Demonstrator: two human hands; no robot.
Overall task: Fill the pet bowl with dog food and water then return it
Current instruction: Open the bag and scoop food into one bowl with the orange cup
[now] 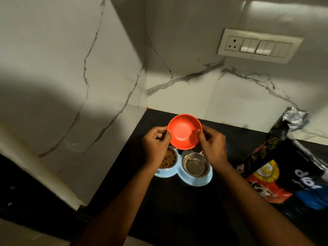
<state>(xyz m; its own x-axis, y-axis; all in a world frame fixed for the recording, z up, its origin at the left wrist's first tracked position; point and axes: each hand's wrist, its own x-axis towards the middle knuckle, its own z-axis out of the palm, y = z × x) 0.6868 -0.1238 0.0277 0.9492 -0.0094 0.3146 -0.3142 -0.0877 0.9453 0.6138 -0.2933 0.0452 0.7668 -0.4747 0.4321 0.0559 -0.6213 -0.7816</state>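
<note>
A light blue double pet bowl point(193, 181) sits on the black counter. Its left steel cup point(168, 158) holds brown kibble. Water lies in the right steel cup point(196, 165). Above the pet bowl I hold an empty orange bowl point(184, 131) tilted toward me, inside facing the camera. My left hand point(156, 144) grips its left rim and my right hand point(211, 144) grips its right rim. My left wrist hides part of the kibble cup.
An open dog food bag point(282, 162) lies on the black counter point(177, 210) to the right. Marble walls meet in a corner just behind the bowls. A switch panel with a socket point(259, 45) is on the back wall. The counter's left edge drops off near my left forearm.
</note>
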